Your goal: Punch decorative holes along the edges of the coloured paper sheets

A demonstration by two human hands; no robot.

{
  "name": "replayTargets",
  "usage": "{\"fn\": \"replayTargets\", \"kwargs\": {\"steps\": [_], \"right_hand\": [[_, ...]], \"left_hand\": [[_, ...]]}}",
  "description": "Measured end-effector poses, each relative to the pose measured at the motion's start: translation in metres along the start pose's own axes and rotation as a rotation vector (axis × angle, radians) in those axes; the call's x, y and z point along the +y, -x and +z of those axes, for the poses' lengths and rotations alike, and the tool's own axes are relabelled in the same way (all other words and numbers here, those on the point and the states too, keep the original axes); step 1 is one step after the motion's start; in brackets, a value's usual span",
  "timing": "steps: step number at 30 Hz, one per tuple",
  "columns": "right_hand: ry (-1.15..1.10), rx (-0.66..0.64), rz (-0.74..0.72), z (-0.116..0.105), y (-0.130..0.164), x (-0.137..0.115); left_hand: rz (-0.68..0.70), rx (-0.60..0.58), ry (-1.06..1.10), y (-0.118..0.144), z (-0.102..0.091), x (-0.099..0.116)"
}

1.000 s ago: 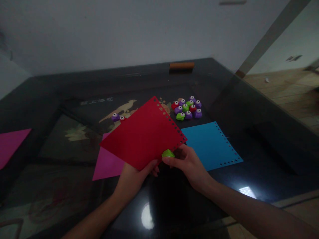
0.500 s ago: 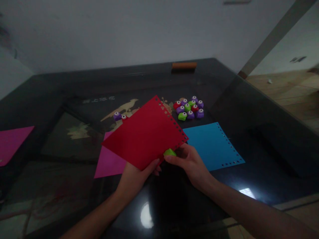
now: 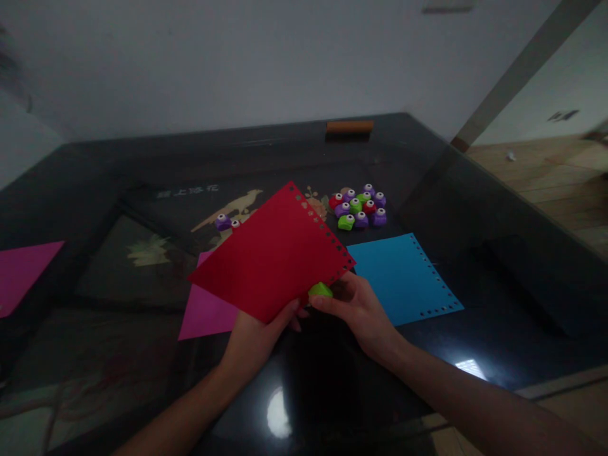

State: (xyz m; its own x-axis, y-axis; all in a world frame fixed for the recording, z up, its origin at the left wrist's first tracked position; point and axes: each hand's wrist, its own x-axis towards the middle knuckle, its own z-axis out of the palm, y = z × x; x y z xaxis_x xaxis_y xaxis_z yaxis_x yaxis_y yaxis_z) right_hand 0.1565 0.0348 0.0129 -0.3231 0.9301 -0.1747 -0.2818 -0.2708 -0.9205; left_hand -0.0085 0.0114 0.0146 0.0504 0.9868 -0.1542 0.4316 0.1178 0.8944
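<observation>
Tilted above the dark table is a red sheet of paper (image 3: 270, 253) with small holes punched along its right edges. My left hand (image 3: 268, 332) grips its lower edge, thumb on top and fingers underneath. A green craft punch (image 3: 320, 290) sits at the lower right edge of the sheet, and my right hand (image 3: 356, 310) is closed on it. Below the red sheet lies a magenta sheet (image 3: 206, 313), partly covered. A blue sheet (image 3: 399, 275), punched along two edges, rests beside my right hand.
Several purple, green and red craft punches (image 3: 361, 206) stand clustered behind the blue sheet. Two more punches (image 3: 222, 221) are at the left. Another magenta sheet (image 3: 26, 272) lies far left. A brown roll (image 3: 349, 127) is at the back, a dark flat object (image 3: 527, 285) at right.
The red sheet, the green craft punch and both my hands have shifted slightly left. The punch has moved a little along the lower right edge toward my left hand.
</observation>
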Motion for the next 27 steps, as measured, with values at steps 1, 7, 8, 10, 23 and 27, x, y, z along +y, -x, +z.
{"fn": "replayTargets", "kwargs": {"steps": [1, 7, 8, 10, 23, 27], "right_hand": [[0.003, -0.001, -0.003, 0.0, 0.0, 0.0], [0.035, -0.005, 0.014, -0.001, -0.002, 0.002], [0.038, -0.007, 0.01, -0.001, -0.002, 0.002], [0.04, -0.008, 0.007, 0.0, -0.002, 0.001], [0.083, 0.054, 0.094, -0.004, -0.002, 0.003], [0.039, 0.028, 0.129, -0.007, -0.003, -0.001]], "left_hand": [[0.007, 0.001, -0.007, 0.0, 0.0, -0.001], [0.036, 0.069, -0.056, -0.001, -0.004, -0.001], [0.038, 0.081, -0.065, -0.001, -0.004, -0.001], [0.04, 0.087, -0.076, -0.002, -0.004, -0.002], [-0.01, 0.166, -0.1, -0.002, -0.007, -0.001], [-0.051, 0.159, -0.068, -0.004, -0.011, 0.002]]}}
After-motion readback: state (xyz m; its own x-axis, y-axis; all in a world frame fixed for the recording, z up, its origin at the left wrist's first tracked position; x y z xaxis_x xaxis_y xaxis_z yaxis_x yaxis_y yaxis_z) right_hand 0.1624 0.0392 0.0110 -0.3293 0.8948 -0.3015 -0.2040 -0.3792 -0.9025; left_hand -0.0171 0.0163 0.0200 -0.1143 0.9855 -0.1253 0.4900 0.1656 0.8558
